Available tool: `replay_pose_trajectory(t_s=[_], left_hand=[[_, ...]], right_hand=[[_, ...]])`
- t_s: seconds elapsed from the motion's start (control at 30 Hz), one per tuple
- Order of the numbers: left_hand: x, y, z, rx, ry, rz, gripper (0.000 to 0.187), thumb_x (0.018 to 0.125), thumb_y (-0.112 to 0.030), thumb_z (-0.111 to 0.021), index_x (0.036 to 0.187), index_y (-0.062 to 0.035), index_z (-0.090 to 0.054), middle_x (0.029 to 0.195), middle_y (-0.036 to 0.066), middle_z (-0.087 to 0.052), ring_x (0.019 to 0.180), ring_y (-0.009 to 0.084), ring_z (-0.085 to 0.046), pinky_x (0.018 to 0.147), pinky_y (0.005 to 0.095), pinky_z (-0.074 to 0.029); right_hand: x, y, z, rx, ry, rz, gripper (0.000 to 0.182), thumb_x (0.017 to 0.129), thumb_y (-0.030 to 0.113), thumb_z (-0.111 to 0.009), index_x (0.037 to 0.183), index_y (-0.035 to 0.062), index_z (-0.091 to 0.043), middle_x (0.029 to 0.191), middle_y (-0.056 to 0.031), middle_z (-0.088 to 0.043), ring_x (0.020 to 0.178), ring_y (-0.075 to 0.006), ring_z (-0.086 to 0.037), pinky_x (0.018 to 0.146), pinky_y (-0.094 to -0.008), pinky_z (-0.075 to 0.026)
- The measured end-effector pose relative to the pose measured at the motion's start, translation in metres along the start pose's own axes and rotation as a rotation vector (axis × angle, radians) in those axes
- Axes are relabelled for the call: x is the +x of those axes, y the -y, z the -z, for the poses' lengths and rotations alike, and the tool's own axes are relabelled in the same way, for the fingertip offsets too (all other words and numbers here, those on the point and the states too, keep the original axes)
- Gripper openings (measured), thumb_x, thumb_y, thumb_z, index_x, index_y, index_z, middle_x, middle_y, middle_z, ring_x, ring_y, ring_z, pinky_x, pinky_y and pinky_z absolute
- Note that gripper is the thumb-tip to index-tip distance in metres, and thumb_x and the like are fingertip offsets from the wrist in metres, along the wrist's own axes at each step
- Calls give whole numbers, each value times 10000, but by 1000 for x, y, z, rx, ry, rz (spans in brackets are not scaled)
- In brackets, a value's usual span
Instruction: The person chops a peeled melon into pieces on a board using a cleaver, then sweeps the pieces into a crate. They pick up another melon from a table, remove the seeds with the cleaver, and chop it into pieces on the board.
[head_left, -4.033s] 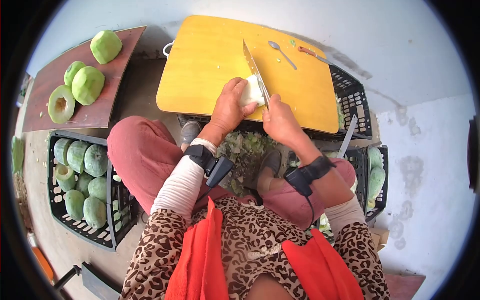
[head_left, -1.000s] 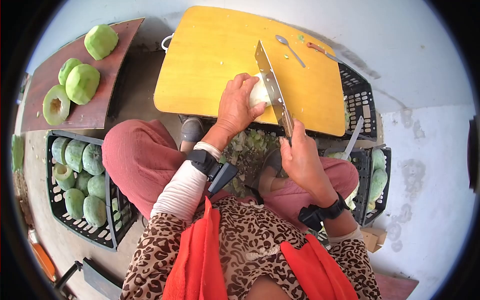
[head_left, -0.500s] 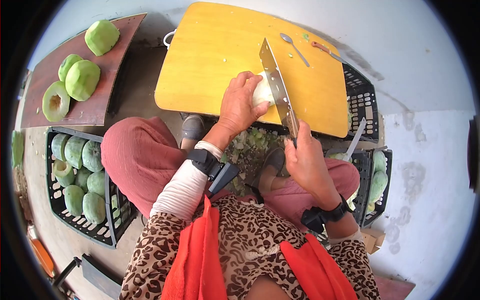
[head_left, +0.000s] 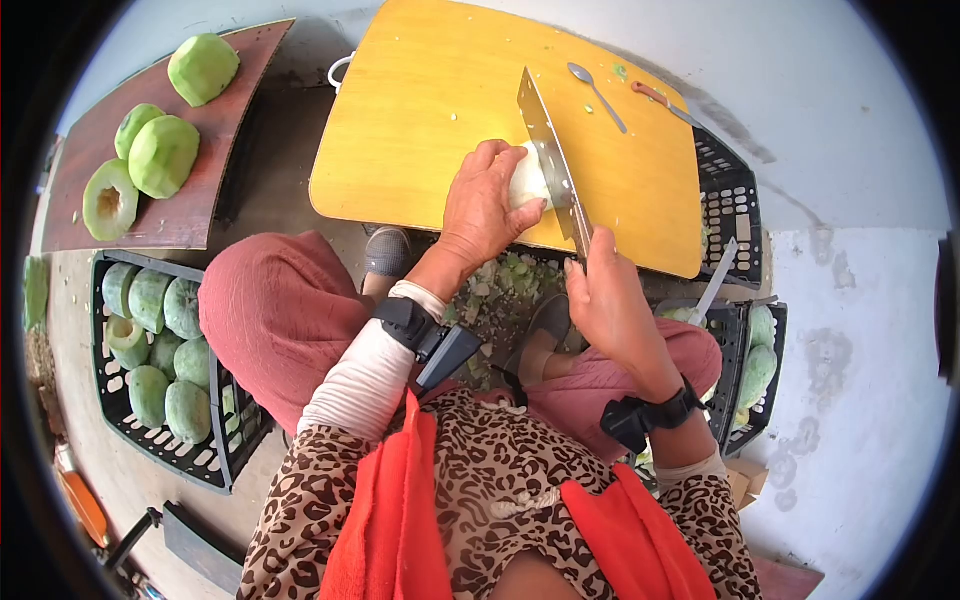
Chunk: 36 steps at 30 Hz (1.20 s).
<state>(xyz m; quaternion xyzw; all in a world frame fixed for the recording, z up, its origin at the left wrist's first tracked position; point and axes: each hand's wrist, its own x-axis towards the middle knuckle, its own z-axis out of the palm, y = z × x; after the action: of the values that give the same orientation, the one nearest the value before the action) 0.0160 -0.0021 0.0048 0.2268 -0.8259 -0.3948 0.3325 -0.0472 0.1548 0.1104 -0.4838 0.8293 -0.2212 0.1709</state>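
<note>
My left hand (head_left: 485, 203) is closed around a pale, peeled piece of melon (head_left: 527, 180) near the front edge of the yellow table (head_left: 420, 120). Its fingers lie over the far side, with the thumb on the near side. In my right hand (head_left: 612, 300) is the handle of a cleaver (head_left: 552, 150). The broad blade stands on edge against the melon piece's right side, bits of pale flesh sticking to it. Whether the edge is inside the flesh is hidden.
A spoon (head_left: 600, 98) and an orange-handled knife (head_left: 662, 102) lie at the table's far right. Several peeled melons (head_left: 164, 157) sit on a brown board at left. Below is a black crate (head_left: 225, 440) of green melons (head_left: 148, 397). Scraps (head_left: 515, 285) cover the floor between the feet.
My right hand and the cleaver's handle have shifted slightly forward. The left hand keeps its hold on the melon piece. The whole view has moved a little.
</note>
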Motion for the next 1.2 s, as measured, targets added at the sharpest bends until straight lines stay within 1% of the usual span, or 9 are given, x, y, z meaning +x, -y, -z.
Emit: replay_pose_trajectory(t_s=[0.1, 0.3, 0.5, 0.6, 0.7, 0.8, 1.0, 1.1, 1.2], left_hand=[[2, -2, 2, -9, 20, 56, 573, 672, -202, -753, 1176, -5, -566, 1153, 139, -525, 1066, 334, -507, 933, 411, -442], [-1, -3, -2, 79, 4, -56, 573, 676, -200, -740, 1184, -11, -555, 1168, 148, -518, 1061, 344, -504, 927, 416, -443], [-1, 3, -4, 71, -8, -47, 576, 686, -221, -731, 1192, -19, -544, 1204, 149, -512, 1065, 352, -501, 931, 416, -446], [-1, 5, -5, 73, -27, -74, 568, 688, -230, -730, 1185, -24, -546, 1200, 142, -515, 1065, 348, -503, 931, 416, -447], [0, 3, -4, 57, 12, -31, 585, 686, -239, -734, 1184, -3, -539, 1186, 178, -515, 1106, 367, -499, 959, 419, -429], [0, 2, -3, 51, 15, -28, 575, 688, -239, -734, 1178, -8, -543, 1181, 171, -519, 1106, 359, -499, 956, 418, -430], [1, 1, -2, 28, 18, -39, 554, 687, -231, -738, 1172, -35, -556, 1171, 159, -522, 1110, 353, -500, 955, 417, -428], [1, 2, -4, 59, -14, -68, 545, 678, -214, -739, 1176, -67, -572, 1156, 112, -532, 1039, 331, -515, 914, 414, -451], [1, 4, -5, 60, -4, -56, 549, 680, -219, -738, 1185, -74, -576, 1155, 111, -531, 1037, 331, -517, 915, 413, -453]], right_hand=[[13, -4, -2, 5, 26, -29, 226, 864, 34, -528, 969, -76, -360, 723, -324, -549, 705, -508, -550, 622, -547, -406], [32, -23, -14, -34, -11, -48, 211, 870, 47, -521, 947, -83, -373, 694, -305, -559, 701, -496, -568, 628, -534, -433], [41, -27, -19, -82, -8, -48, 236, 870, 82, -544, 937, -83, -389, 750, -322, -586, 757, -499, -589, 678, -525, -464], [43, -38, -20, -87, -85, -47, 285, 874, 136, -578, 1000, -73, -429, 794, -318, -596, 783, -480, -600, 693, -503, -464], [38, -41, -14, -45, -118, -170, 321, 873, 132, -578, 1086, -68, -446, 822, -309, -605, 811, -479, -601, 711, -488, -468], [21, -31, -4, -15, -119, -131, 264, 873, 107, -569, 990, -69, -411, 774, -337, -585, 775, -507, -584, 691, -525, -456], [-9, -8, 8, 16, -66, 66, 240, 881, 74, -535, 1015, -67, -393, 752, -329, -575, 738, -506, -575, 654, -533, -440], [-14, -7, 8, -28, -40, 56, 227, 879, 62, -527, 1000, -62, -381, 746, -321, -574, 728, -504, -571, 641, -536, -434], [-16, -6, 7, -46, -25, 33, 213, 878, 55, -525, 977, -57, -372, 740, -319, -572, 724, -500, -572, 637, -533, -435]])
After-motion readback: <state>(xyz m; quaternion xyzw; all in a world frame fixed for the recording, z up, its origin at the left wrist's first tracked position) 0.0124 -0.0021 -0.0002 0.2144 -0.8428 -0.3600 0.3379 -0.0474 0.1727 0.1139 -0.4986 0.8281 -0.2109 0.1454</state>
